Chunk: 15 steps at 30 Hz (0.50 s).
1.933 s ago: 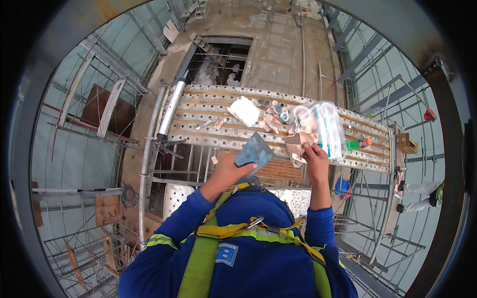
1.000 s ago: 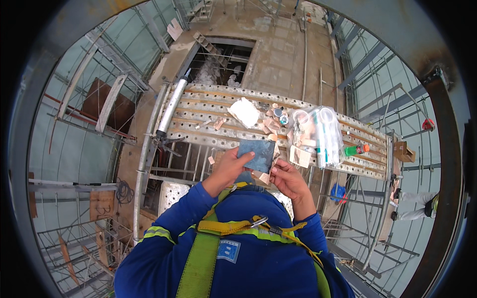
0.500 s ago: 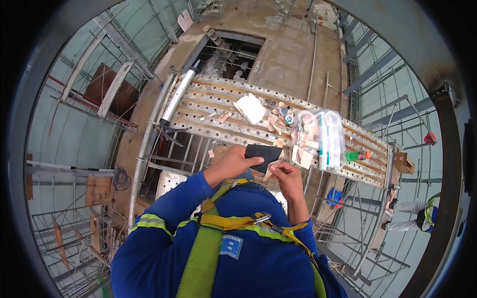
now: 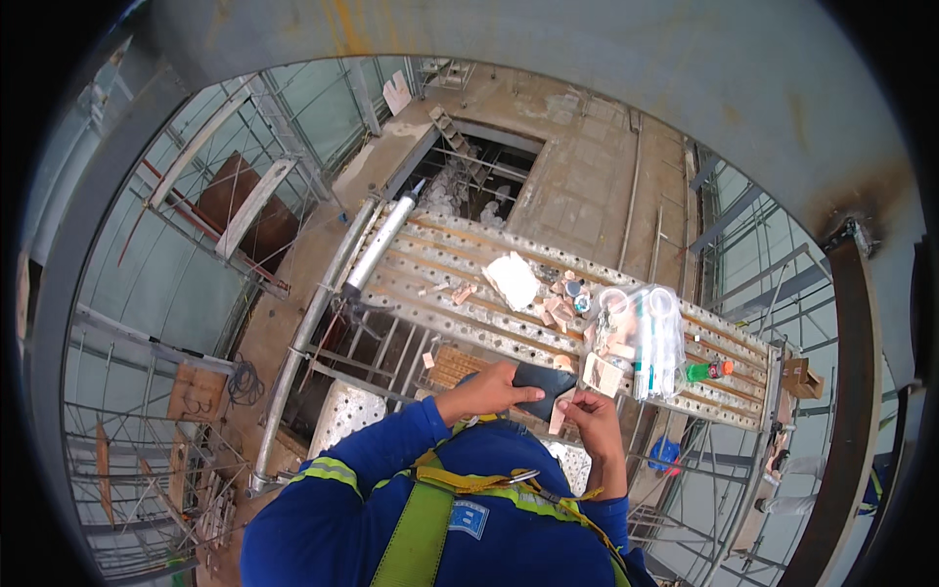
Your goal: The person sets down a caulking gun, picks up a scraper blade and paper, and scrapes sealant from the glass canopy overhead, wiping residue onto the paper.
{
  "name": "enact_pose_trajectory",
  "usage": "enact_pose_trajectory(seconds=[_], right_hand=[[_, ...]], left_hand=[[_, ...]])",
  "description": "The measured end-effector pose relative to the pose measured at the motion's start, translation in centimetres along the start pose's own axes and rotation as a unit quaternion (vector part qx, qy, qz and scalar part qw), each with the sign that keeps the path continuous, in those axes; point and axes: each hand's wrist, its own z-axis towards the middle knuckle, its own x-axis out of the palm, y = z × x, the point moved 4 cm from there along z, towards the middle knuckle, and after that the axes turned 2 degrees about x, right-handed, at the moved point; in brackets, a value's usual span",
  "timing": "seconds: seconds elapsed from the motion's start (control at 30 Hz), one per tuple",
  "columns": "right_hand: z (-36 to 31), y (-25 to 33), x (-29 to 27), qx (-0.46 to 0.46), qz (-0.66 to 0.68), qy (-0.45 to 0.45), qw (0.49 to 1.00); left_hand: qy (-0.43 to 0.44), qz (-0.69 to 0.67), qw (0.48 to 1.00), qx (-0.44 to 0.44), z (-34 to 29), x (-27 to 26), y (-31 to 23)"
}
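Observation:
My left hand (image 4: 492,389) grips a dark, flat, square sheet (image 4: 544,378) between thumb and fingers, just in front of my chest. At the sheet's right edge my right hand (image 4: 595,425) pinches a small beige strip (image 4: 559,415). Whether the strip is fixed to the sheet, I cannot tell. Just beyond my right hand a pale beige piece (image 4: 602,375) lies at the near edge of the perforated metal platform (image 4: 440,284). Farther up the platform are a crumpled white pad (image 4: 512,281) and several beige scraps (image 4: 558,313).
A caulking gun (image 4: 383,243) lies at the platform's left end. To the right are a clear plastic bag of tubes (image 4: 650,338) and a green bottle (image 4: 699,372). Steel beams (image 4: 856,391) frame the view. Beyond the platform is a floor opening (image 4: 479,176). Another person's leg (image 4: 787,505) shows at right.
The view has shifted, so the platform and my hands appear lower and farther right. Both hands keep their holds; the beige strip shows more plainly below the dark sheet.

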Motion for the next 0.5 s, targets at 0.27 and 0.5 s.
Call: enact_pose_trajectory(seconds=[0.27, 0.5], right_hand=[[-0.3, -1.1, -1.4, -0.047, -0.017, -0.023, 0.999], [-1.1, 2.2, -1.5, -0.068, -0.018, 0.020, 0.997]], left_hand=[[-0.028, -0.026, 0.998, -0.042, -3.4, 2.8, -4.6], [0.059, -0.058, 0.996, -0.021, 2.2, 1.0, 2.6]])
